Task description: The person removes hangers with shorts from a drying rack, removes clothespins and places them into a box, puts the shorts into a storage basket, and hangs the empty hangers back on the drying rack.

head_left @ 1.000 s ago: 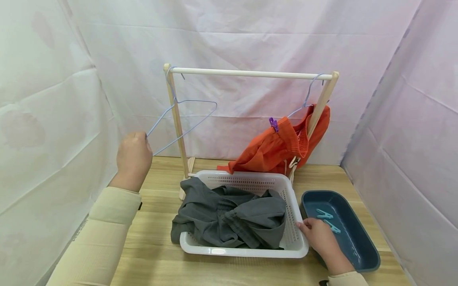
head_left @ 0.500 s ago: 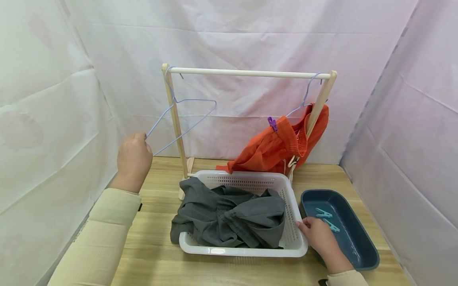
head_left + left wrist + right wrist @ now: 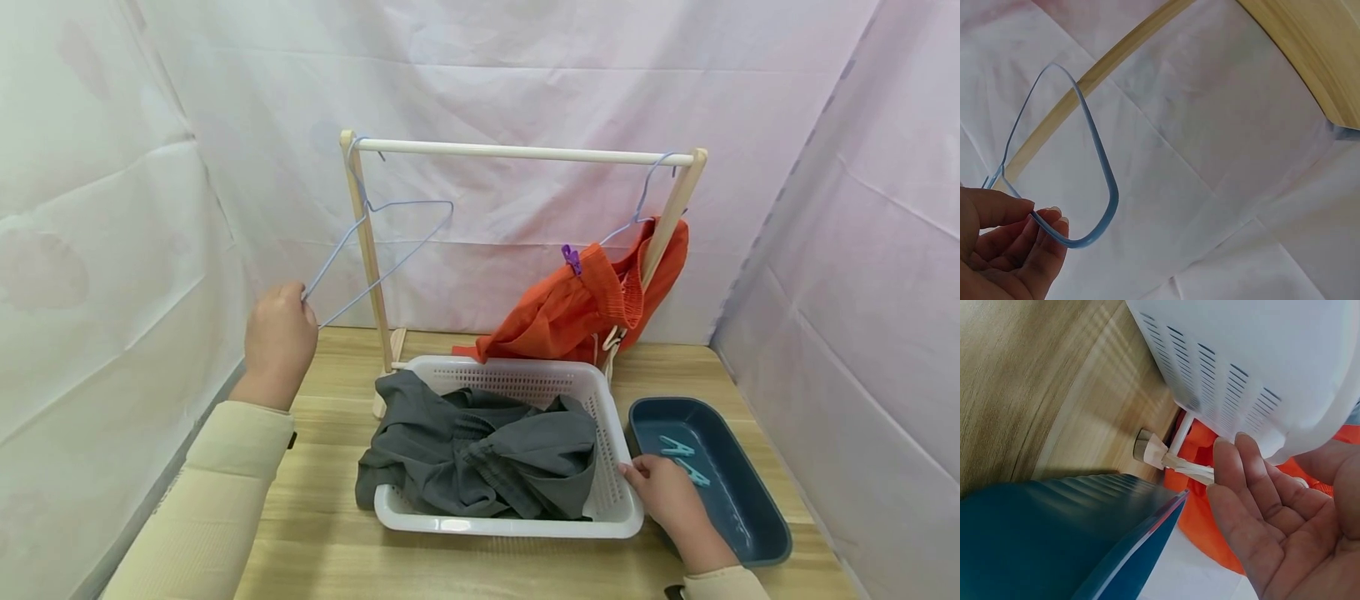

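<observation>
My left hand pinches the lower left corner of a thin blue clothes hanger, whose hook loops over the left end of the rack's rail. In the left wrist view, thumb and fingertips meet on the hanger wire. My right hand grips the right rim of a white plastic basket, fingers against its outer wall in the right wrist view. Dark grey trousers with an elastic waistband lie bunched in the basket, partly over its left rim.
Orange trousers hang from another blue hanger at the rack's right, held by a purple clothespin. The rack has a white rail and wooden posts. A dark blue tray at right holds teal clothespins.
The hanger in my left hand has swung slightly, its far corner rising a little. My right hand stays at the basket rim.
</observation>
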Motion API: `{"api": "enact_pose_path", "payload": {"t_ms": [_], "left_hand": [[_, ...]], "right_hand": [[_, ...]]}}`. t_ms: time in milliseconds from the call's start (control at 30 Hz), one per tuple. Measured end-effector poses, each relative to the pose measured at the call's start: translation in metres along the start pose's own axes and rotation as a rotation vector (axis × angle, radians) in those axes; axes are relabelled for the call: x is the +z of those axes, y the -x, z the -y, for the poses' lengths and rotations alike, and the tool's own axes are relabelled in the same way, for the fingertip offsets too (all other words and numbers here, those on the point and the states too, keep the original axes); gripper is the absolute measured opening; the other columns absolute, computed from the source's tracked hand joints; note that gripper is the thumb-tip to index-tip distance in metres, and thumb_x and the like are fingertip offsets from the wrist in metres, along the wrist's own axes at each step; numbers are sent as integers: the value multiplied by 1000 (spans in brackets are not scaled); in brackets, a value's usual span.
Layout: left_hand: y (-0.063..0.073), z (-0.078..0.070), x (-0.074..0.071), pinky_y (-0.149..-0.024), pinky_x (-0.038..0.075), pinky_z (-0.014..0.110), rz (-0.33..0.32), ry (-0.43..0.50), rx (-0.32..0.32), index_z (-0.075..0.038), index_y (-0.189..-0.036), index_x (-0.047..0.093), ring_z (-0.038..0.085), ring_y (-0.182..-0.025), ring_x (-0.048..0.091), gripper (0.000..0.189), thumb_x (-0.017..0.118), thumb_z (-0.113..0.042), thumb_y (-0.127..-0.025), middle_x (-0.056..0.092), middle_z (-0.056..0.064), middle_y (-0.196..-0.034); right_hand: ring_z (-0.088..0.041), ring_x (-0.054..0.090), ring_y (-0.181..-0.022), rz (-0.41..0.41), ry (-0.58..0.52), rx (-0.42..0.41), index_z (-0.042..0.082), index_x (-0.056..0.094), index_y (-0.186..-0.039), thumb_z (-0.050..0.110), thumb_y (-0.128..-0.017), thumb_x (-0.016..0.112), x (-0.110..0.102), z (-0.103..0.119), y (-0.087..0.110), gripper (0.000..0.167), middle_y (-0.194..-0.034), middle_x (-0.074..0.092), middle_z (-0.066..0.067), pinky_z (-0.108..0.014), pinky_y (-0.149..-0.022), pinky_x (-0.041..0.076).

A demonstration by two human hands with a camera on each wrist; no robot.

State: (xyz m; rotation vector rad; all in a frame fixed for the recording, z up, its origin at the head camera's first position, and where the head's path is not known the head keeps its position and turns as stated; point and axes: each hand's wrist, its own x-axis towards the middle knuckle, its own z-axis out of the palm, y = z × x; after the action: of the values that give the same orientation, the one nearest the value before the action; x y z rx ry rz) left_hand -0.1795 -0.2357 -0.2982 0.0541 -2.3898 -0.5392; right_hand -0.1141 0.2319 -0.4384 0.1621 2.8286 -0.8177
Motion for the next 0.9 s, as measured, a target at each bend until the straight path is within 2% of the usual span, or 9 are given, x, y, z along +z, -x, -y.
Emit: {"api": "enact_pose_path", "payload": {"t_ms": [300, 467, 733, 900], "left_hand": [[8, 2, -2, -77, 48, 58, -8, -2, 8, 18, -107, 58, 52, -90, 57, 23, 47, 10, -88, 59, 36, -95], [16, 4, -6, -77, 49, 57, -53, -12, 41, 17, -110, 57, 51, -91, 58, 25, 53, 10, -87, 60, 36, -98], [35, 8, -22, -75, 47, 56, -141, -5, 71, 17, -110, 58, 49, -89, 57, 26, 55, 11, -85, 60, 34, -97], [52, 13, -28, -73, 45, 56, -156, 10, 46, 14, -104, 60, 48, -88, 56, 20, 58, 9, -85, 60, 32, -92]], "right_hand": [[-18, 63, -73, -13, 9, 0, -8, 65, -104, 24, -94, 61, -1, 2, 2, 33, -88, 69, -13, -36, -60, 52], [-24, 66, -81, -62, 19, -19, -9, 62, -113, 27, -94, 61, -2, 1, 4, 40, -97, 69, -18, -42, -66, 54], [-38, 62, -99, -164, 34, -97, -7, 58, -123, 23, -92, 65, -5, 3, 9, 44, -109, 64, -23, -55, -79, 51], [-42, 58, -109, -193, 37, -121, -6, 57, -125, 22, -92, 64, -6, 6, 14, 43, -119, 59, -26, -58, -86, 48]]}}
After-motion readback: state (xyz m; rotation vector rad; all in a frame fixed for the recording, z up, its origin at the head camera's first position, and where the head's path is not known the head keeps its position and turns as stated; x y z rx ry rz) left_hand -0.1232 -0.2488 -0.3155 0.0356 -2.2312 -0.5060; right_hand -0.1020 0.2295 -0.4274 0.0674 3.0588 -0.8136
